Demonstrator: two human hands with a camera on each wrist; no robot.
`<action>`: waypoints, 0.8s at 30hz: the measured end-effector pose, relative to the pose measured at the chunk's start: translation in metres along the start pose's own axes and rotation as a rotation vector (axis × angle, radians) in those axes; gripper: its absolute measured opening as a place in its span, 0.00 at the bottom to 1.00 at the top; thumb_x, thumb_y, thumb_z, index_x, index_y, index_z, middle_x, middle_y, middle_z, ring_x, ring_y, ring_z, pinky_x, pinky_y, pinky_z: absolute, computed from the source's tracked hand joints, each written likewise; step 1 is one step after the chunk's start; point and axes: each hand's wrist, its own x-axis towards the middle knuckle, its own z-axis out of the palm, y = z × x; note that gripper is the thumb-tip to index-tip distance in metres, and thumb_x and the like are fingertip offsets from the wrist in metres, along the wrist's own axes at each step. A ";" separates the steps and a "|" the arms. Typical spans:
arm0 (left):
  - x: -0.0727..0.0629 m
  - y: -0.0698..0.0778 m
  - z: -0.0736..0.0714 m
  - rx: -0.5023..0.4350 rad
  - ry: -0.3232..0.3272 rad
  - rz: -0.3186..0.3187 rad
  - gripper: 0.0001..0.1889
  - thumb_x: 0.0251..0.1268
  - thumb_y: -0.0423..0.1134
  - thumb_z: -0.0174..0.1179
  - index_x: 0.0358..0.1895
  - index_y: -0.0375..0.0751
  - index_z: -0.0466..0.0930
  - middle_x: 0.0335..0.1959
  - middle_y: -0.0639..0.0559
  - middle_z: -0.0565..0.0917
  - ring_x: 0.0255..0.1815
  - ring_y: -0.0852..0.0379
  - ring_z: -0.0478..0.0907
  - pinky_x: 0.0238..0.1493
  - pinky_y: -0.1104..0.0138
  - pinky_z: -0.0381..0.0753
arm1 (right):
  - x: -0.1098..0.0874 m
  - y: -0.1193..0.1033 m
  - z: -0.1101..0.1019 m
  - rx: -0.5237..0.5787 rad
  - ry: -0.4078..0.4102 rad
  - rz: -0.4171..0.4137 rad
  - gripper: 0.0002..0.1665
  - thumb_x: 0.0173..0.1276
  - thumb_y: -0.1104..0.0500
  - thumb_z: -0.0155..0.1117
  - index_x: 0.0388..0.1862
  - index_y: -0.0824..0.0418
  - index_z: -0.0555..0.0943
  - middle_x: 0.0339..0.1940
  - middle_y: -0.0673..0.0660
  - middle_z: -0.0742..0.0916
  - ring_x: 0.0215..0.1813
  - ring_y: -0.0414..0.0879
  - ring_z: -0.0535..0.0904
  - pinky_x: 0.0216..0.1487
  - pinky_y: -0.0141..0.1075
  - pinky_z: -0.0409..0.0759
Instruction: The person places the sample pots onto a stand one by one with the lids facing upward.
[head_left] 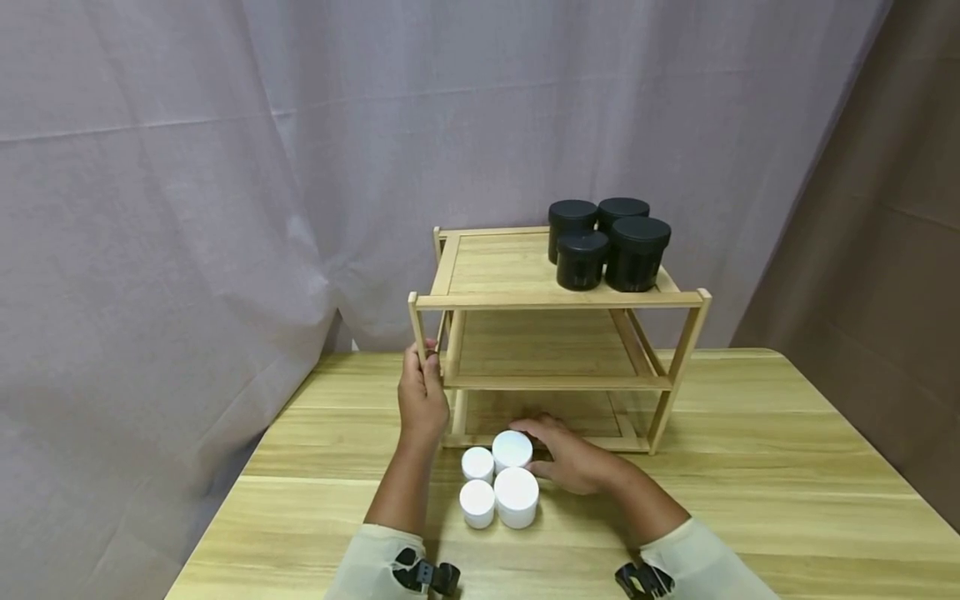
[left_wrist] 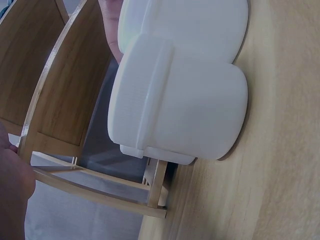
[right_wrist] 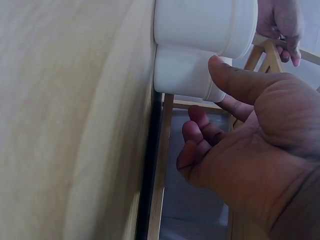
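By front of the 3-tier wooden shelf [head_left: 502,268], 4 white lidded jars [head_left: 516,502] stand close together. Your L hand [head_left: 423,404] grips its L front post [head_left: 417,325]; R hand [head_left: 568,457] pinches the rear larger jar [head_left: 512,448]. Sideways pull may tip others, bc gaps are tiny.

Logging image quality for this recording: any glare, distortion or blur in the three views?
Head: lids of the white jars glare, almost featureless; left wrist: bluish cast, edges of the wooden rack look bowed; right wrist: rather dim, grain of the tabletop soft.
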 end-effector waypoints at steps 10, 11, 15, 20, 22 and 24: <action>0.000 0.000 0.001 -0.002 0.001 0.000 0.12 0.89 0.33 0.48 0.64 0.33 0.75 0.37 0.33 0.77 0.33 0.57 0.70 0.35 0.70 0.72 | 0.000 0.001 -0.001 -0.026 0.004 0.017 0.30 0.81 0.60 0.67 0.78 0.59 0.72 0.73 0.67 0.76 0.78 0.69 0.70 0.74 0.70 0.73; 0.001 0.000 0.001 -0.001 0.000 -0.001 0.12 0.89 0.33 0.48 0.64 0.33 0.75 0.38 0.33 0.77 0.33 0.57 0.70 0.35 0.70 0.72 | 0.000 0.000 -0.001 -0.027 0.005 0.020 0.30 0.81 0.60 0.67 0.77 0.58 0.72 0.73 0.67 0.77 0.78 0.69 0.69 0.74 0.71 0.72; 0.000 0.001 0.001 0.001 -0.003 -0.005 0.12 0.89 0.33 0.49 0.64 0.33 0.75 0.38 0.33 0.78 0.33 0.57 0.70 0.36 0.70 0.72 | -0.001 -0.001 -0.001 -0.033 0.007 0.026 0.28 0.81 0.60 0.68 0.76 0.57 0.73 0.73 0.67 0.77 0.79 0.69 0.69 0.74 0.70 0.72; 0.000 0.003 0.000 -0.005 -0.003 -0.018 0.12 0.89 0.33 0.49 0.64 0.34 0.76 0.39 0.33 0.78 0.34 0.56 0.71 0.36 0.70 0.73 | -0.001 -0.002 0.000 -0.058 0.025 0.017 0.27 0.79 0.60 0.70 0.73 0.59 0.74 0.71 0.66 0.78 0.77 0.68 0.70 0.75 0.69 0.72; -0.001 0.004 0.000 -0.004 -0.002 -0.020 0.12 0.89 0.33 0.49 0.64 0.34 0.75 0.39 0.33 0.78 0.34 0.56 0.71 0.36 0.70 0.73 | -0.001 -0.003 0.000 -0.066 0.035 0.021 0.26 0.79 0.60 0.70 0.71 0.59 0.74 0.70 0.65 0.78 0.77 0.67 0.71 0.75 0.68 0.72; -0.001 0.003 0.000 0.001 -0.002 -0.023 0.12 0.89 0.33 0.49 0.64 0.35 0.75 0.40 0.33 0.79 0.35 0.56 0.71 0.37 0.70 0.73 | -0.002 -0.005 0.001 -0.065 0.045 0.036 0.25 0.79 0.60 0.70 0.70 0.59 0.74 0.70 0.65 0.78 0.77 0.66 0.71 0.75 0.67 0.72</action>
